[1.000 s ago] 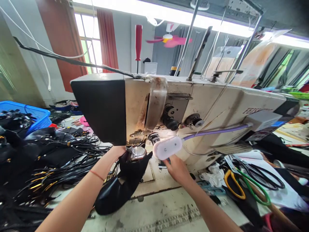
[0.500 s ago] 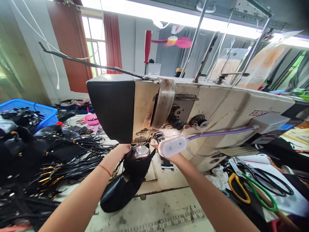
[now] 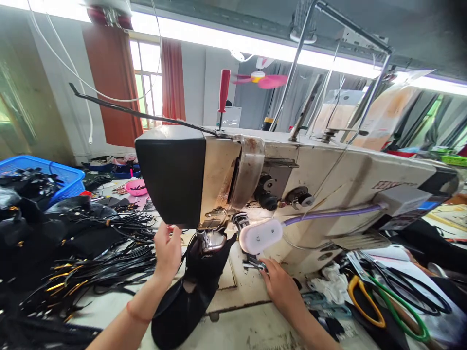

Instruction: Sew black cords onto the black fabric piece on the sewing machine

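Note:
A black shoe upper (image 3: 193, 287) hangs at the head of a sewing machine (image 3: 222, 175), its top part under the metal presser area (image 3: 212, 241). To the left of the presser, my left hand (image 3: 168, 250) is raised beside the dark end cover, fingers curled in a pinch; anything between them is too small to see. My right hand (image 3: 279, 282) is on the machine bed, right of the shoe upper, its thumb and fingers closed on a small dark metal tool (image 3: 257, 263) of unclear kind. Above that hand glows a white lamp (image 3: 261, 235).
Black straps and cords (image 3: 109, 262) pile up on the left, before a blue basket (image 3: 65, 180) and a pink bowl (image 3: 135, 188). Scissors with yellow handles (image 3: 367, 301) and green handles (image 3: 404, 316) lie at the right. A red screwdriver (image 3: 224, 92) stands atop the machine.
Both hands have come out from behind the presser area: the left to the left, the right down and rightward to the small metal tool. The shoe upper stays at the presser. The view has tilted up.

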The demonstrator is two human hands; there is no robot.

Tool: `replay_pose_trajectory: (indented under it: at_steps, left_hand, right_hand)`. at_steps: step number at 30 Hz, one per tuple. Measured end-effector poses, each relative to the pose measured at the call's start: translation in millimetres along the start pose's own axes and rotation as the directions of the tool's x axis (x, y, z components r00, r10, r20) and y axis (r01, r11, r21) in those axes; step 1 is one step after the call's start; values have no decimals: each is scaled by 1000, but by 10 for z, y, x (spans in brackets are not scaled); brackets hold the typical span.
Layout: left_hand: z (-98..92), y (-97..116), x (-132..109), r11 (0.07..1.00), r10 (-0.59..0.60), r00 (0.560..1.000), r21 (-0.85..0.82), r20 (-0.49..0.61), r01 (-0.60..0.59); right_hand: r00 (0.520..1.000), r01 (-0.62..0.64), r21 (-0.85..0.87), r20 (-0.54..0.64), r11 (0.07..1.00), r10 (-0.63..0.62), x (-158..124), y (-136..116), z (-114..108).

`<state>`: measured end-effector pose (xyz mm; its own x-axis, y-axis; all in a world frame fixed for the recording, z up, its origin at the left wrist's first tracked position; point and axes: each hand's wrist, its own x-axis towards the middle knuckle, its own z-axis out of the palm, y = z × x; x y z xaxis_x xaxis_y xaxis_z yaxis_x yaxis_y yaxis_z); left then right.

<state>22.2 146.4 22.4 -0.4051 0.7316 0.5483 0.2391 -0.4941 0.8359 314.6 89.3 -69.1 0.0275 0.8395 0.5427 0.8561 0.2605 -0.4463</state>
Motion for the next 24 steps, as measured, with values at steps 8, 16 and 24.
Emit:
replay_pose_trajectory:
  at_steps: [8, 16, 24]
  left_hand:
    - [162, 354, -791, 649, 578, 718, 315, 387, -692]
    - [-268, 367, -173, 879, 253, 692, 139, 676, -456]
    - [-174, 271, -2, 914, -46, 729, 322, 683, -245]
  right_hand:
    - [975, 123, 391, 126, 912, -185, 452, -470, 90]
    - [943, 263, 510, 45, 819, -331, 88, -1336, 39]
    - [632, 753, 31, -316, 658, -708, 478, -1126, 61]
